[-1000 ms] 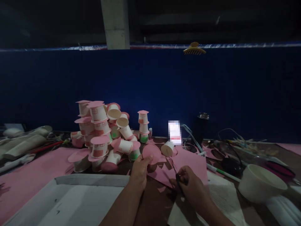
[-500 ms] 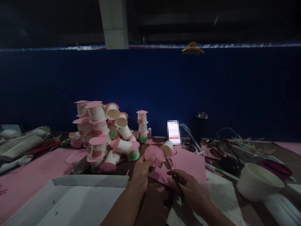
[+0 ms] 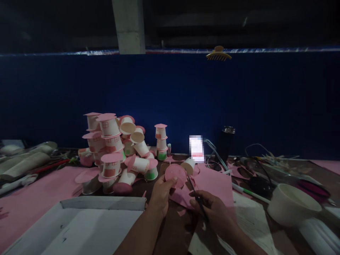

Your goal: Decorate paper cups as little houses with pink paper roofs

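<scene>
My left hand (image 3: 162, 194) pinches a round pink paper disc (image 3: 175, 173) at its lower edge, thumb on top. Closed around the handles of dark scissors (image 3: 196, 194), my right hand (image 3: 209, 209) keeps the blades at the disc's right edge. A white paper cup (image 3: 188, 165) lies on its side just behind the blades. Beneath both hands spreads a pink paper sheet (image 3: 215, 182) with scraps around it. To the left stand and lie several paper cups (image 3: 110, 143) with pink discs on them, some stacked and some with drawn windows.
A white tray (image 3: 103, 203) sits at front left. Behind my hands are a lit phone (image 3: 196, 148) and a dark bottle (image 3: 227, 143). On the right are a green-banded pen (image 3: 249, 193), a white bowl (image 3: 292, 205) and printed paper (image 3: 249, 216). A blue partition (image 3: 170, 88) closes the back.
The pink disc and my left hand have shifted slightly right, toward the scissors. My right hand stays in nearly the same spot.
</scene>
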Demonstrator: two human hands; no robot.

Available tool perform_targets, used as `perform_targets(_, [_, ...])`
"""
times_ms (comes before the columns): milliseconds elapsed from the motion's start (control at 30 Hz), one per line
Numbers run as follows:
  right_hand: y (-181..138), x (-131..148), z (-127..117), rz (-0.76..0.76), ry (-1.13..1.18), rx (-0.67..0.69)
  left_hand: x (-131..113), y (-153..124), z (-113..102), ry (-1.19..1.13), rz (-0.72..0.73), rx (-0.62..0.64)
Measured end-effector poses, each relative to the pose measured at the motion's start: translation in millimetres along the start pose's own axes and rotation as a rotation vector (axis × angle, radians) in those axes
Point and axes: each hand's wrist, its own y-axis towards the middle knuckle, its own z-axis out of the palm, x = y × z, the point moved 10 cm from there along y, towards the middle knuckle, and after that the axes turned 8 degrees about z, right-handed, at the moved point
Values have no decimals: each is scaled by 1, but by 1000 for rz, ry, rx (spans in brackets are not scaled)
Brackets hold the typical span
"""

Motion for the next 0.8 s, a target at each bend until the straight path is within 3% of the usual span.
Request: perform_targets(800, [-1, 1, -3, 4, -19, -8, 2, 0, 0, 4, -8, 1])
